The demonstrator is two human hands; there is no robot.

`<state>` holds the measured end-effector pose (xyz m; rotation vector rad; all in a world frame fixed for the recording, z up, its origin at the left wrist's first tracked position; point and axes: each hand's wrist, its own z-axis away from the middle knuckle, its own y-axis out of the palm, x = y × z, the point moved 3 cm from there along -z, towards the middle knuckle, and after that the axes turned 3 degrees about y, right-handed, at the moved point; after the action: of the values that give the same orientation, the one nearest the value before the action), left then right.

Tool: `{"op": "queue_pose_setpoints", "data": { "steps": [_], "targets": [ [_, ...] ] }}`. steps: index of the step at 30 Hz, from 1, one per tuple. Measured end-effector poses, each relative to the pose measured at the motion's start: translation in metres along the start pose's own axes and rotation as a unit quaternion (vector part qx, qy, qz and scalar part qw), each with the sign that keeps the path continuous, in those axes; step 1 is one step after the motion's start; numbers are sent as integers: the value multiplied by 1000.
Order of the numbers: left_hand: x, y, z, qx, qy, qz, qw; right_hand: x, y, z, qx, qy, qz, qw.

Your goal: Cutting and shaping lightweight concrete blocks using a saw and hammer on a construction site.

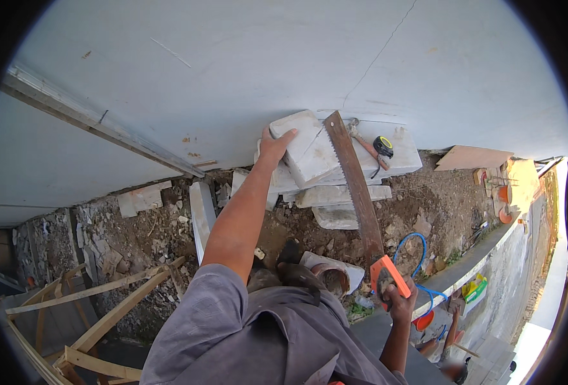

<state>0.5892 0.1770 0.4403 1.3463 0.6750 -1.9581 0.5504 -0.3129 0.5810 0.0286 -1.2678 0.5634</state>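
My left hand (275, 145) grips the left end of a white lightweight block (313, 156), its thumb on the top face. A dark line crosses that face. My right hand (399, 301) is wrapped around the orange handle of a hand saw (359, 186). The long, rusty blade points away from me, toothed edge facing left, along the block's right side. Whether the teeth touch the block I cannot tell. The block rests on other white blocks (402, 151), where a hammer (368, 149) and a black and yellow tape measure (383, 146) lie.
A pale wall (264, 58) rises behind the blocks. Rubble covers the soil (149, 237). A wooden frame (104, 321) stands at lower left. A blue hose (415, 236) curls beside the saw handle. Another person (452, 330) is at lower right, near a concrete ledge (470, 269).
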Motion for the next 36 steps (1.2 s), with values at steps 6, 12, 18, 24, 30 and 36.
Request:
{"op": "queue_pose_setpoints", "data": {
  "steps": [6, 12, 18, 24, 30, 36],
  "targets": [
    [25, -43, 26, -122, 51, 145, 980, 31, 16, -31, 83, -21, 86, 993],
    [29, -103, 42, -126, 45, 263, 956, 52, 55, -58, 145, -79, 152, 974],
    [48, -91, 74, -233, -80, 246, 937, 85, 127, -58, 155, -192, 189, 951],
    [42, -90, 74, -283, -59, 96, 953, 82, 137, -60, 163, -218, 183, 945],
    [27, -88, 69, -272, 21, 30, 962, 86, 148, -64, 197, -183, 188, 945],
    [24, -86, 74, -288, -1, 23, 957, 80, 150, -61, 192, -221, 155, 944]
  ]
}}
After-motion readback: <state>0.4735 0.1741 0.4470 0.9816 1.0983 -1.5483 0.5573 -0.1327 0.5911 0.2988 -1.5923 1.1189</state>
